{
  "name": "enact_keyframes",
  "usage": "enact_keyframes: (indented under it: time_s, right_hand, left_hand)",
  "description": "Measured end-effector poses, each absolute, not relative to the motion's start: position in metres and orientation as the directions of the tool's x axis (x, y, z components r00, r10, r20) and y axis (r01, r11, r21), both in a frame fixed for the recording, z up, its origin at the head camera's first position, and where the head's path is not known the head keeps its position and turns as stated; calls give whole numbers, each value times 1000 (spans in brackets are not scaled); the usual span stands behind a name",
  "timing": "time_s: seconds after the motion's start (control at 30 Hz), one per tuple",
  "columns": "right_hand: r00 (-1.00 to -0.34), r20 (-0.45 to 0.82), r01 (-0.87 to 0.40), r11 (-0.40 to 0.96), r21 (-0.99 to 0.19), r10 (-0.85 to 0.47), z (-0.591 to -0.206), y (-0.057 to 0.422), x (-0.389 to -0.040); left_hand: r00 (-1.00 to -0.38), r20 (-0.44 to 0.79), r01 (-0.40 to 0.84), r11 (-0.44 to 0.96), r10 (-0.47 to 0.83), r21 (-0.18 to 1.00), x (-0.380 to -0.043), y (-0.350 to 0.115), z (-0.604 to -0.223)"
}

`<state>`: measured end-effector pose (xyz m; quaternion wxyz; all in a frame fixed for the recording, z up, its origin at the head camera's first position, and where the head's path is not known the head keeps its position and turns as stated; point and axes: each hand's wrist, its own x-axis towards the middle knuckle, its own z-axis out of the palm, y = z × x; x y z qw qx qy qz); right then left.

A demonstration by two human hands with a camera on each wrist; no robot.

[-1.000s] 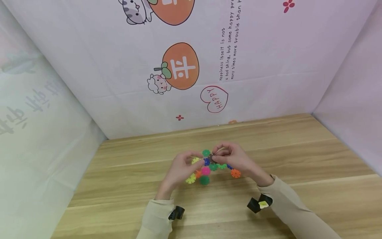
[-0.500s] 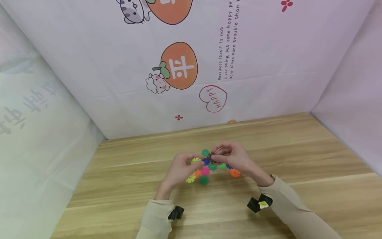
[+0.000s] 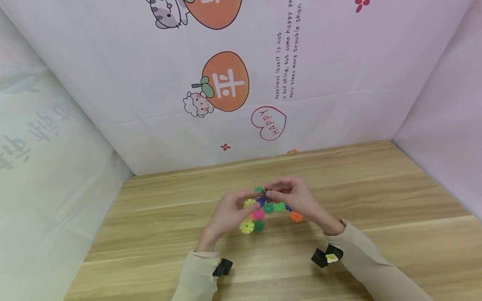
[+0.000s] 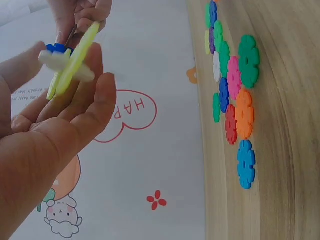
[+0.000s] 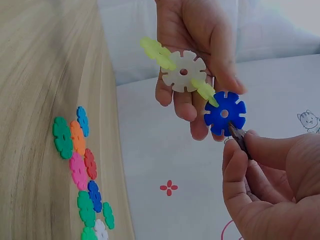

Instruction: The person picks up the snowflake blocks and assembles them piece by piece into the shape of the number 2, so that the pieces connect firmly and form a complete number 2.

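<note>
My left hand (image 3: 229,211) pinches a short chain of notched plastic snowflake discs above the table. In the right wrist view it runs from a yellow disc (image 5: 156,52) through a white disc (image 5: 175,80) and another yellow disc (image 5: 204,91) to a blue disc (image 5: 217,120). Left fingers and thumb meet near the blue disc. My right hand (image 3: 291,196) pinches a dark brown disc (image 5: 240,141) between thumb and index finger. Its edge touches the blue disc's lower rim; how deep the notches engage I cannot tell.
Several loose discs lie on the wooden table below the hands, among them a pink disc (image 4: 234,77), a green disc (image 4: 249,61), an orange disc (image 4: 244,114) and a light blue disc (image 4: 246,164). A white printed sheet (image 3: 169,138) stands behind the table.
The brown disc has moved slightly up and left with the right fingers. The held chain has turned, and its lower yellow disc now sits further right and faces the head camera more.
</note>
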<state>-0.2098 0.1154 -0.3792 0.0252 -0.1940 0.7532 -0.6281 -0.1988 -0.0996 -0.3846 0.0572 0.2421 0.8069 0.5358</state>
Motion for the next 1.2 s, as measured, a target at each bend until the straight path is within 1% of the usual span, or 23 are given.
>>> enact_keyframes:
  time_s: [0.27,0.4,0.6,0.77,0.97,1.1,1.2]
  right_hand:
    - [-912,195,-262,147,-954,-362,-380,115,-211]
    - [-922,189,-249,143,-958,-339,-384,113,-211]
    - [-928,209,-257,124,-958,-308,-387,109,-210]
    - [-925,205,-258,132,-957,-321,-388,109,-210]
    - [-928,200,-258,155,-954,-315,-393,110,-213]
    - [-929,174,-243,185,-952,-326,-399,108,-218]
    - [-920,149,-239,217,-946,-362,-404,104,-221]
  left_hand:
    - [-853,164,311,232,495,922,-197,-96,-384]
    - [-841,175,322,214,512,922,-197,-97,-386]
    - [-835,158,300,195,527,934,-198,-99,-387]
    - [-847,120,272,228,519,935,-197,-102,-384]
    - [-895,85,228,285,438,931,-199,-111,-378]
    - [-912,76,200,276,402,940,-201,-118,-375]
    - [-912,89,209,266,401,941,-201,-120,-374]
